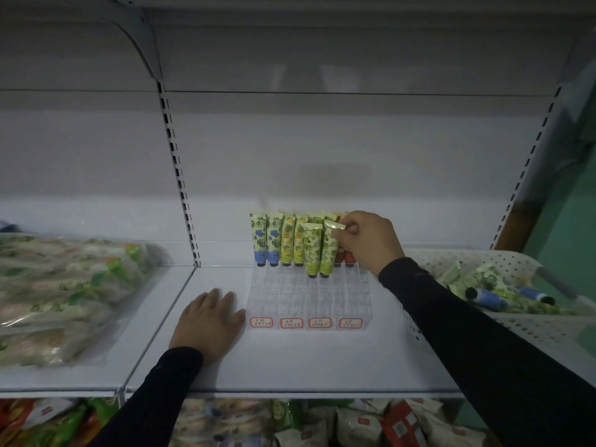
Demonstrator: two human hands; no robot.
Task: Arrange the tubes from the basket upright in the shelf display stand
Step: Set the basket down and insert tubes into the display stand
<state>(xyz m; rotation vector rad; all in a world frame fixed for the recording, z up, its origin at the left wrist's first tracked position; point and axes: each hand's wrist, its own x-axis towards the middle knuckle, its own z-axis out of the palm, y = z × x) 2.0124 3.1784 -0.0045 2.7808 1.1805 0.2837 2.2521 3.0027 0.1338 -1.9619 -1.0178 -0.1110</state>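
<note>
Right hand [366, 241]: pinching the top of a green tube [329, 250], which is standing upright in the clear display stand [306, 296].
Left hand [209, 319]: lying flat, fingers spread, on the shelf [290, 359] just left of the stand.
Basket [532, 327]: sitting right of the stand, holding loose tubes [490, 296].

Left hand [209, 321]: palm down, fingers straight and slightly spread, lying flat; wrist level, forearm in a dark sleeve running back toward the person's body. Right hand [366, 241]: raised and extended farther forward, back of hand uppermost, fingers curled with thumb and fingertips pinching together. Right forearm, dark-sleeved, reaches in diagonally from the lower right.
</note>
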